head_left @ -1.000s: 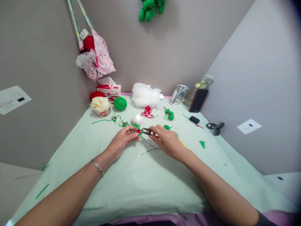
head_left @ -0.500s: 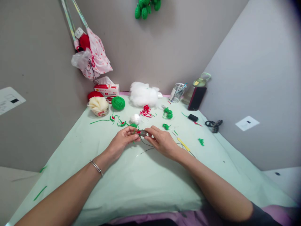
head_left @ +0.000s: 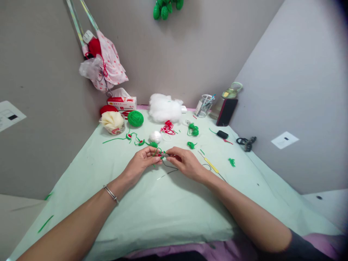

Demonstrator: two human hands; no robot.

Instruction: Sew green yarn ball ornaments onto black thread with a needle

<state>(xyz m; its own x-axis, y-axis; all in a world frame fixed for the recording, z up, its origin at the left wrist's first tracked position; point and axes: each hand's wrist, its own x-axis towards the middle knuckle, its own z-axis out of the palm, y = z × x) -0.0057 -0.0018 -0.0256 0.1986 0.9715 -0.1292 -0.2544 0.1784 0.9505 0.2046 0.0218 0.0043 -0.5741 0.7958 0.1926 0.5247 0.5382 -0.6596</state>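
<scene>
Plain grey walls (head_left: 217, 47) meet behind your table (head_left: 174, 214), which is spread with a pale green cloth. Your left hand (head_left: 144, 161) is near its middle, thumb and fingers pinching a small red-and-green yarn piece (head_left: 160, 154), with a green strand looping up beside the fingertips. Your right hand (head_left: 187, 162) faces it from the other side, its fingers closed around a small pair of dark metal scissors (head_left: 165, 155); the blades point at the yarn piece and reach its edge, but you cannot tell here whether they are parted. Below your hands, a thin dark cord (head_left: 169, 166) lies on the cloth, and a crochet hook with a yellow handle (head_left: 211, 164) rests just right of your right wrist. Past your fingertips sit a round white ball (head_left: 155, 137), a tangle of red yarn (head_left: 168, 128) and a fluffy heap of white stuffing (head_left: 165, 108). Farther left is a ball of bright green yarn (head_left: 135, 118); to the right, a black phone (head_left: 227, 112) leans upright near a clear glass holding pens (head_left: 203, 107).
</scene>
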